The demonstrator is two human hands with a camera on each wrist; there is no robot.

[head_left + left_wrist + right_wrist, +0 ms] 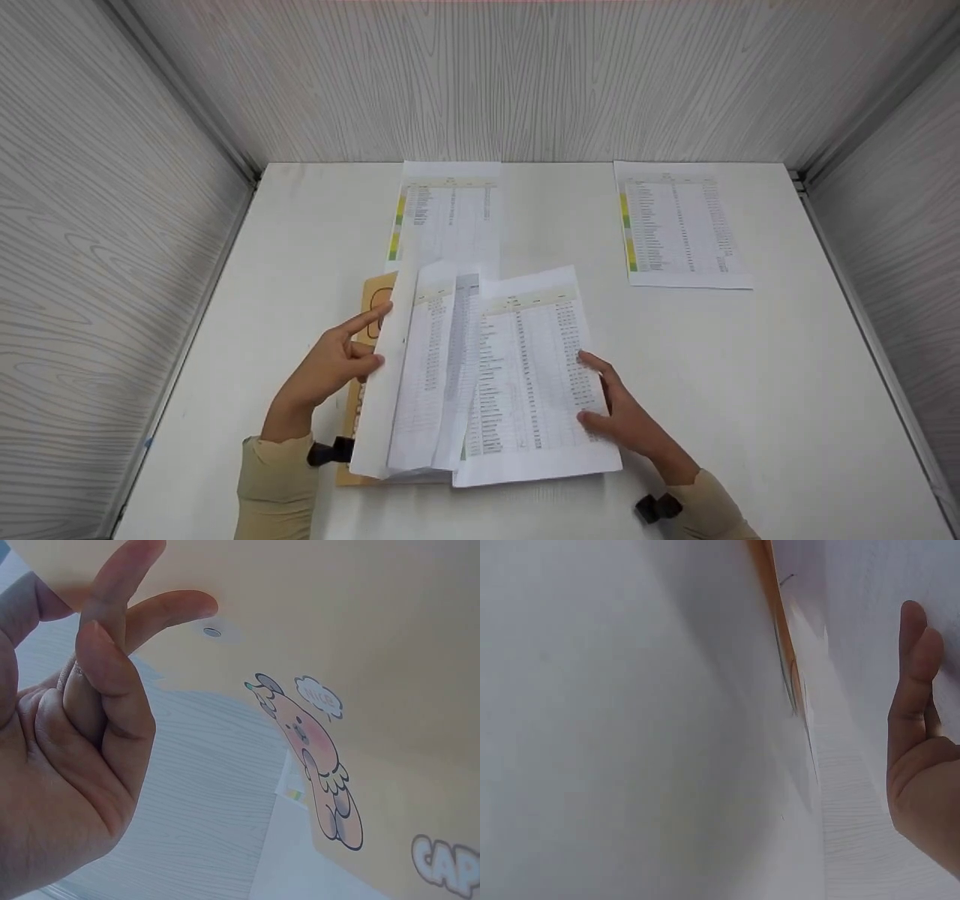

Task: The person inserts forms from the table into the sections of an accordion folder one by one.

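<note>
My left hand (326, 367) grips the raised cover of a paper folder (367, 442), with the thumb on its white inner face. Outside, the left wrist view shows a cartoon animal (315, 757) and the word NICE on the tan cover; other fingers of the left hand (75, 712) lie along it. Several printed sheets (424, 375) stand inside. My right hand (626, 412) holds a printed table sheet (532, 382) by its right edge, the thumb on the front and several fingers (911, 697) behind. This sheet overlaps the folder's right part.
One printed sheet (457, 232) with coloured marks lies at the back of the white table (787, 390), partly covered by the folder. Another sheet (679, 232) lies at the back right. Grey wood-grain walls (510, 82) enclose the table at the back and sides.
</note>
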